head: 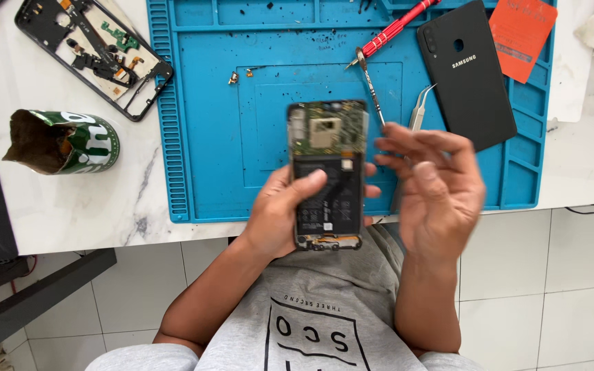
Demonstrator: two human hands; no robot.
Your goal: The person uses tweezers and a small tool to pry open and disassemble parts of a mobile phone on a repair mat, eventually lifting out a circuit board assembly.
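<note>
holding the opened phone point(327, 175) in our left grip point(284, 209), thumb across its battery; our right grip point(434, 185) hovers just beside it, open, empty.

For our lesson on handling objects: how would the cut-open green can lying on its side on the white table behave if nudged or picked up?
The green can lies on its side, so it would probably roll. Its torn, crumpled mouth suggests thin metal that likely dents easily and has sharp edges. It looks light.

Your body, seen from above: bare forearms, a bare left hand point(284, 209) and right hand point(438, 185), and a grey T-shirt point(324, 302) with black printed graphic.
</note>
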